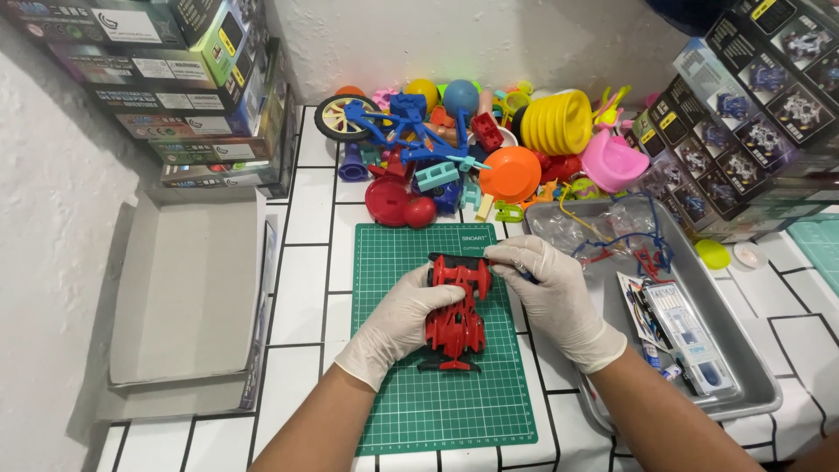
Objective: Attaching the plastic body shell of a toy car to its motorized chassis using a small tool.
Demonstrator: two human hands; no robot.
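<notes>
A red plastic toy race car with black trim [454, 322] lies lengthwise on a green gridded cutting mat [437, 411] at the centre of our white tiled table [301, 288], its far end held between both our white-gloved hands. Our left hand [404, 322] curls over the car's left flank, fingers closed on the body. Our right hand [549, 293] grips the far right corner, thumb and fingers pinched shut on the car; a dark bit shows under the fingers, and we cannot tell what it is. Just right of the mat, a grey metal tray [752, 385] holds a clear plastic bag with red and blue wires [625, 236] and flat printed packets [677, 328]. Beyond the mat, a heap of bright plastic toy parts [489, 140] reaches the far wall. An open, shallow grey cardboard box [188, 288] sits at left, with stacked dark printed cartons far left [183, 96] and far right [743, 122].
</notes>
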